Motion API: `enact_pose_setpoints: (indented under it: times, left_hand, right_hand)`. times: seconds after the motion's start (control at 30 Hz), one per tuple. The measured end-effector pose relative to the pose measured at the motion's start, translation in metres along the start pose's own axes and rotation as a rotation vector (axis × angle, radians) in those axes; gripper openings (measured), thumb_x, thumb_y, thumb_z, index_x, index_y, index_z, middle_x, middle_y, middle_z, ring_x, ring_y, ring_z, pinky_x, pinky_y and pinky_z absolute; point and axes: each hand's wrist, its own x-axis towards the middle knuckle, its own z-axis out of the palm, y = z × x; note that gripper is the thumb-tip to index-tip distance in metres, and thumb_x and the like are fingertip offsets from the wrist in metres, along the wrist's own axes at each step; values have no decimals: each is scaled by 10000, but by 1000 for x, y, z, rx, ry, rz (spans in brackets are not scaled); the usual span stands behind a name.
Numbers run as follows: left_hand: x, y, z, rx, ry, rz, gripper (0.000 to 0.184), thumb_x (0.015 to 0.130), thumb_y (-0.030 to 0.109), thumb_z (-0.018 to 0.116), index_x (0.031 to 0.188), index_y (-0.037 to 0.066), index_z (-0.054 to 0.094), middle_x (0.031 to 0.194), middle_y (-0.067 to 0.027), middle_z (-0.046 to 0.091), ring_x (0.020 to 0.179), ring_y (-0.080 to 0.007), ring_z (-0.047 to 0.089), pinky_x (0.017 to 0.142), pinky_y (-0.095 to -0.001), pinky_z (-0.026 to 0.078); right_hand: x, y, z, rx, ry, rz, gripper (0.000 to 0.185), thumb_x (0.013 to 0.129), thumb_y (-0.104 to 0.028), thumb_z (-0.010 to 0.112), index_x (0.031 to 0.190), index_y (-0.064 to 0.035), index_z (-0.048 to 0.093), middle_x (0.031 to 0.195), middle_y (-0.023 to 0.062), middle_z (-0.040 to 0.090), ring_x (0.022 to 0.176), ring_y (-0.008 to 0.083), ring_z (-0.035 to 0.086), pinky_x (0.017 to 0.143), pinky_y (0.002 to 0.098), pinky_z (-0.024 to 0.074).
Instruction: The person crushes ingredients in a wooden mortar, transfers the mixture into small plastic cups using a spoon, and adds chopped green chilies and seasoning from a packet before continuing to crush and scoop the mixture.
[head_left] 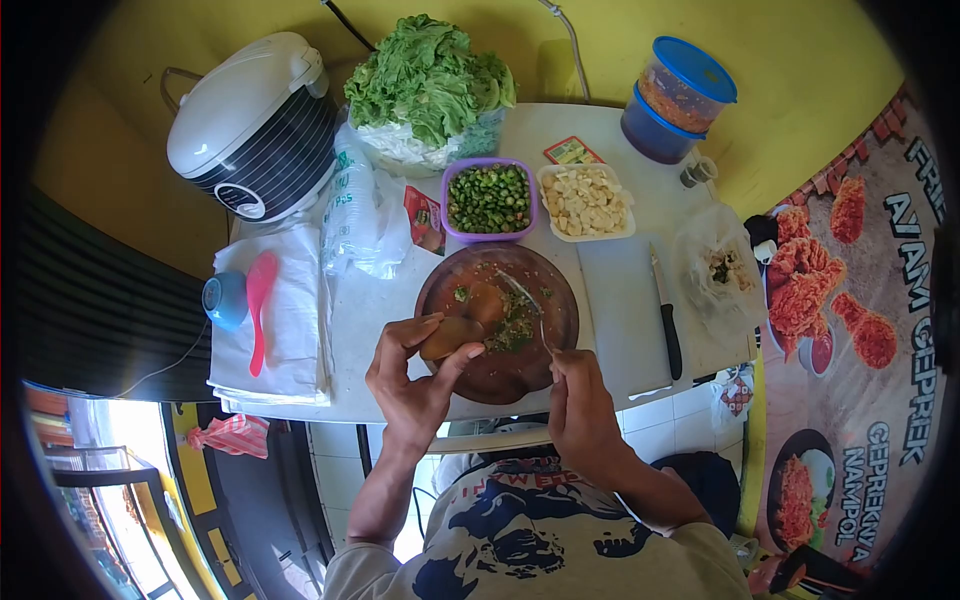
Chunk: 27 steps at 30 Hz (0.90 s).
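- Our left hand (415,385) grips a brown pestle (450,338), its long axis slanting away and rightward over the mortar (445,285).
- Our right hand (580,405) is closed round a metal utensil (541,318), which points away and leftward into the mortar, among crushed green bits.
- Beneath, we see a white tabletop (365,300); a knife (671,335) lies to the right, blade away from us.
- Farther, a purple tub (490,238) of chopped green pieces stands beside a white tub (590,235) of pale ones.
- Beyond: leafy greens (430,85), yellow wall (640,25).
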Motion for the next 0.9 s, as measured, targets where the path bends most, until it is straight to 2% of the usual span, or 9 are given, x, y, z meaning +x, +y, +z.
enact_pose_setpoints:
  times: [0.07, 0.13, 0.27, 0.33, 0.43, 0.53, 0.67, 0.73, 0.9]
  left_hand:
    - [1, 1, 1, -26, 19, -45, 443, 691, 140, 898, 998, -6, 615, 981, -122, 688, 883, -192, 686, 768, -314, 557]
    - [0, 2, 2, -53, 29, -94, 441, 696, 147, 898, 994, -6, 612, 974, -118, 693, 862, -170, 686, 754, -301, 558]
    - [2, 3, 3, -143, 107, -215, 393, 735, 135, 878, 968, -23, 604, 937, -119, 706, 806, -144, 681, 731, -281, 558]
    - [4, 5, 3, -185, 132, -267, 376, 749, 129, 869, 958, -32, 600, 914, -122, 709, 790, -139, 679, 729, -276, 555]
    - [6, 4, 2, -173, 145, -316, 340, 778, 128, 849, 925, -37, 590, 862, -121, 711, 785, -130, 674, 717, -261, 545]
    - [7, 0, 1, -168, 172, -348, 327, 792, 133, 839, 898, -29, 576, 831, -121, 710, 779, -124, 669, 717, -250, 534]
    - [7, 1, 1, -222, 186, -389, 321, 802, 127, 831, 880, -21, 557, 828, -120, 702, 779, -123, 664, 716, -247, 528]
    - [7, 1, 2, -236, 184, -398, 323, 803, 126, 831, 877, -20, 552, 821, -115, 698, 779, -122, 661, 713, -246, 527]
    - [6, 1, 1, -210, 170, -371, 333, 797, 128, 837, 874, -17, 548, 809, -108, 684, 770, -123, 656, 706, -244, 523]
  right_hand:
    - [0, -2, 5, 36, 27, -56, 373, 899, 53, 502, 1260, 63, 411, 1126, 272, 497, 930, 463, 596, 778, 471, 512]
    - [2, -4, 10, 25, -56, 1, 363, 905, 48, 497, 1257, 58, 409, 1127, 275, 495, 944, 466, 594, 782, 481, 511]
    - [6, 2, 9, -23, -24, 69, 367, 902, 42, 509, 1255, 49, 412, 1122, 272, 502, 925, 460, 603, 754, 489, 515]
    - [2, 1, 11, 14, 31, 18, 381, 896, 30, 531, 1259, 39, 413, 1077, 256, 526, 843, 444, 622, 685, 481, 530]
    - [-7, 0, 19, 56, -13, -62, 380, 900, 7, 548, 1254, 38, 415, 1032, 240, 547, 762, 421, 636, 622, 469, 539]
    - [0, 5, 17, -75, -21, -3, 357, 909, -13, 550, 1240, 55, 434, 1016, 234, 558, 740, 405, 645, 610, 453, 551]
    - [-2, -4, 6, -67, -8, 29, 334, 913, -14, 545, 1224, 70, 457, 1071, 249, 555, 774, 405, 653, 631, 450, 557]
    - [-5, -15, 3, -56, -57, -125, 357, 894, 2, 550, 1233, 77, 467, 1146, 265, 537, 826, 405, 657, 659, 443, 564]
    - [10, -3, 1, -69, -109, 22, 409, 857, 40, 551, 1252, 81, 453, 1238, 285, 488, 923, 439, 634, 758, 451, 556]
